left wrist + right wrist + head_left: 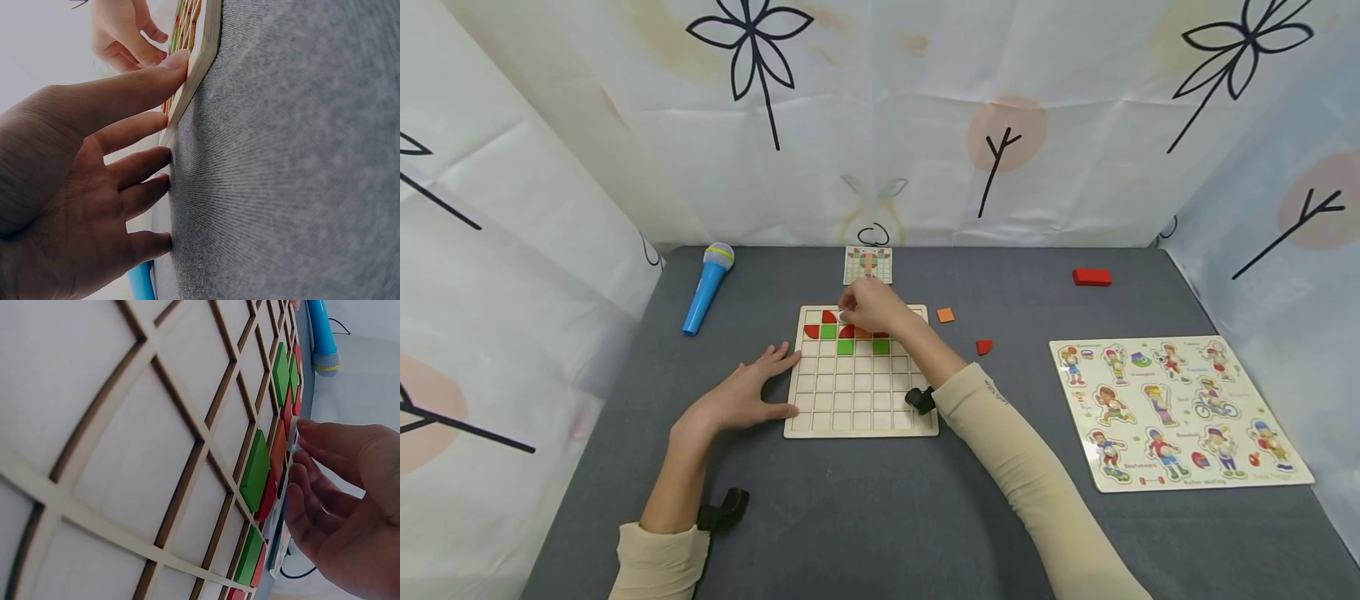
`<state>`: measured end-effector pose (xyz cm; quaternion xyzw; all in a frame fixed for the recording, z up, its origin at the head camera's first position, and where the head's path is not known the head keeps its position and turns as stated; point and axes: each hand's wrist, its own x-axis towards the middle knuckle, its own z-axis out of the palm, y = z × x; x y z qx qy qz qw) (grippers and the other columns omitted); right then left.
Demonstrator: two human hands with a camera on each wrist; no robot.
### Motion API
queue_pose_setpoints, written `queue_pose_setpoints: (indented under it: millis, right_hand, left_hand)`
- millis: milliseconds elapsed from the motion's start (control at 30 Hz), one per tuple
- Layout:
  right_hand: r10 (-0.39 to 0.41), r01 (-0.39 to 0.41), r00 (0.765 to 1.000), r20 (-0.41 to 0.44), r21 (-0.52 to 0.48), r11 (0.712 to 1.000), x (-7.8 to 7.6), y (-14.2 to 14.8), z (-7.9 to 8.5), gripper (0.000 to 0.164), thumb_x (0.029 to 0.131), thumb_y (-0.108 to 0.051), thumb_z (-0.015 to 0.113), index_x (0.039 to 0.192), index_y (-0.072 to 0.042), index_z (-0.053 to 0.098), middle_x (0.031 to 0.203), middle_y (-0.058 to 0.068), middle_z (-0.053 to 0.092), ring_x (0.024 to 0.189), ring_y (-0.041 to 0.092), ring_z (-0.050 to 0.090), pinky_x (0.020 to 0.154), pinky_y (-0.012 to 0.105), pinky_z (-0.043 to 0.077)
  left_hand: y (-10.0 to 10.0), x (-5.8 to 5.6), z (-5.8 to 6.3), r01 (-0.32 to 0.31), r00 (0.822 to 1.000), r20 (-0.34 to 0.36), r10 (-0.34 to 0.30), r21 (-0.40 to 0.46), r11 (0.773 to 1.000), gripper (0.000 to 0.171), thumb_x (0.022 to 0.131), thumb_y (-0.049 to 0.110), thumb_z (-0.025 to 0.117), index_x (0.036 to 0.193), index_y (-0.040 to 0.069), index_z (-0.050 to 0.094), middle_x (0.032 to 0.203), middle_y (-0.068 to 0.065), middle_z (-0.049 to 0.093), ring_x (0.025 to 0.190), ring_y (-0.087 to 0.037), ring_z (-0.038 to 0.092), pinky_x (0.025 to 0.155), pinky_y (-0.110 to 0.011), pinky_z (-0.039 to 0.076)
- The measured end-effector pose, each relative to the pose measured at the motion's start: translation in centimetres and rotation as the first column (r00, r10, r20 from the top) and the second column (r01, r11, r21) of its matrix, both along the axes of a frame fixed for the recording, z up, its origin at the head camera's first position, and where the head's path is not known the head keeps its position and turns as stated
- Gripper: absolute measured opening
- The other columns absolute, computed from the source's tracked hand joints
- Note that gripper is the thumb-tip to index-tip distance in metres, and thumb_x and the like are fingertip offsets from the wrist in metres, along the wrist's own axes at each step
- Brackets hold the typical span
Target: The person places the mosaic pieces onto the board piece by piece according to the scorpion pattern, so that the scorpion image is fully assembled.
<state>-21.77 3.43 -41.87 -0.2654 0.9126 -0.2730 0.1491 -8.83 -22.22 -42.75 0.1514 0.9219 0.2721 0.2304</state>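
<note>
A wooden grid board [853, 402] lies flat on the table, with red, green and orange tiles in its far rows, among them a green square [846, 347] and a red quarter-round piece [812, 332]. Over the far row, my right hand [872, 307] pinches a small white tile [292, 433] between thumb and fingers, at the board's surface. Part of the far rows is hidden under this hand. My left hand [737, 396] rests at the board's left edge, thumb and fingers spread and touching the rim.
Behind the board lies a small pattern card [853, 273]. To its right are an orange square [945, 315], a red quarter-round tile [984, 347] and a red block [1092, 277]. A blue toy microphone [703, 292] lies far left; a picture puzzle board [1131, 454] lies right.
</note>
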Motion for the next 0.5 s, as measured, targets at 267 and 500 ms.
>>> queue_pose_setpoints:
  millis: [267, 500]
  right_hand:
    - [-0.011, 0.012, 1.0, -0.022, 0.05, 0.999, -0.11, -0.07, 0.02, 0.018, 0.104, -0.015, 0.073, 0.116, -0.004, 0.081, 0.115, 0.013, 0.081, 0.11, 0.027, 0.075, 0.1, 0.04, 0.062]
    - [-0.03, 0.031, 0.999, -0.014, 0.02, 0.999, -0.05, 0.86, 0.03, 0.02, 0.106, -0.013, 0.069, 0.119, -0.002, 0.08, 0.117, 0.013, 0.081, 0.108, 0.028, 0.076, 0.1, 0.041, 0.062]
  left_hand:
    - [0.01, 0.06, 0.02, 0.001, 1.0, -0.007, -0.001, -0.003, 1.0, 0.093, 0.094, 0.037, 0.085, 0.17, 0.01, 0.037, 0.18, -0.025, 0.021, 0.169, -0.051, 0.013, 0.128, -0.083, 0.009]
    - [0.04, 0.11, 0.03, -0.002, 1.0, -0.001, 0.002, 0.001, 1.0, 0.093, 0.094, 0.037, 0.085, 0.17, 0.01, 0.037, 0.18, -0.025, 0.021, 0.169, -0.051, 0.012, 0.128, -0.083, 0.009]
